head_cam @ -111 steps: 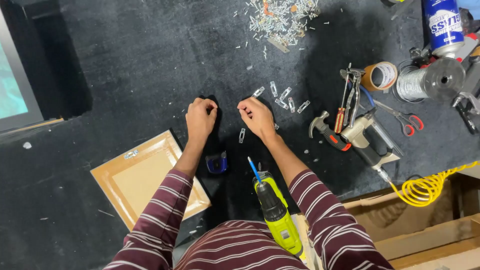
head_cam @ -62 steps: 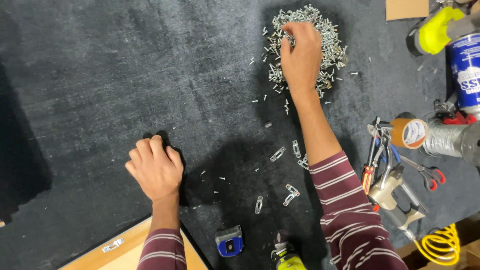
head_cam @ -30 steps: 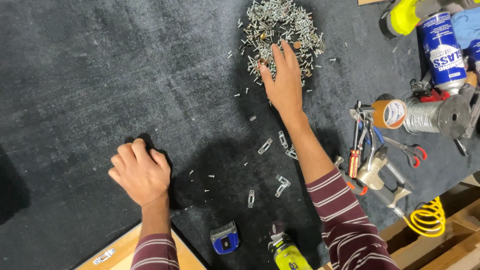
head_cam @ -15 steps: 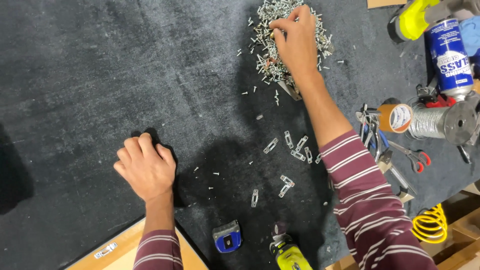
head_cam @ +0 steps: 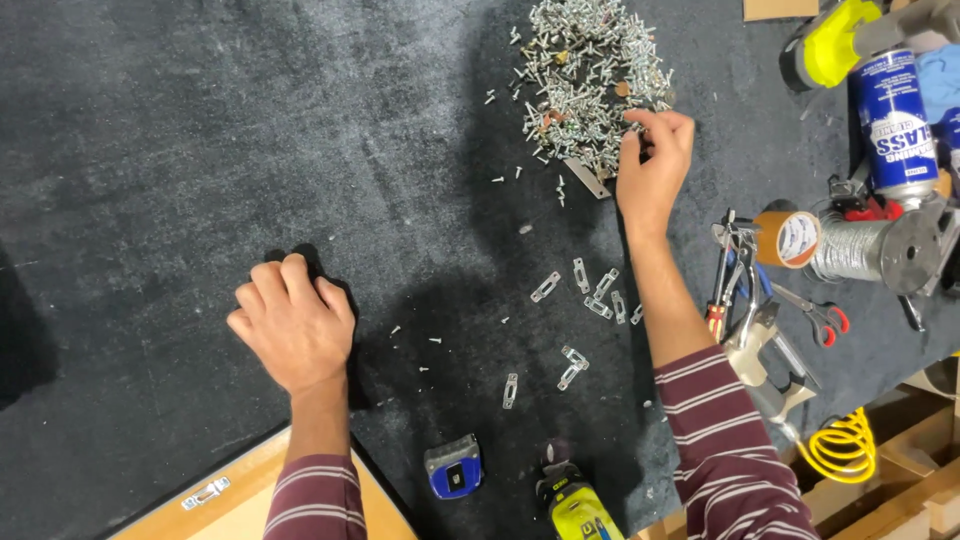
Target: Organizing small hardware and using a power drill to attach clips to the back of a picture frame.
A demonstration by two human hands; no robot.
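The screw pile (head_cam: 590, 80) lies at the far side of the dark worktop (head_cam: 180, 130), and the right hand (head_cam: 652, 165) is now at its near right edge, no longer laid over the middle of the pile as it was half a second ago. The hand has drawn back a little toward the body, and its thumb and fingertips (head_cam: 640, 122) are pinched together just at the loose screws; it seems they close on one or a few screws, but the pieces are too small to see clearly in the grip. My judgement is that the picking is done for this moment and the hand is leaving the pile. The right arm is stretched forward, the wrist bent slightly, the palm turned down. The left hand (head_cam: 292, 325) has stayed in its place, closed in a loose fist, knuckles pressed on the worktop, holding nothing that I can see. Between the two hands lie small metal plates (head_cam: 590, 295) and a few single screws. Near the body are a blue tape measure (head_cam: 452, 467) and a yellow drill (head_cam: 580, 505); to the right are pliers (head_cam: 725, 280), a tape roll (head_cam: 790, 238) and a spray can (head_cam: 893, 115).
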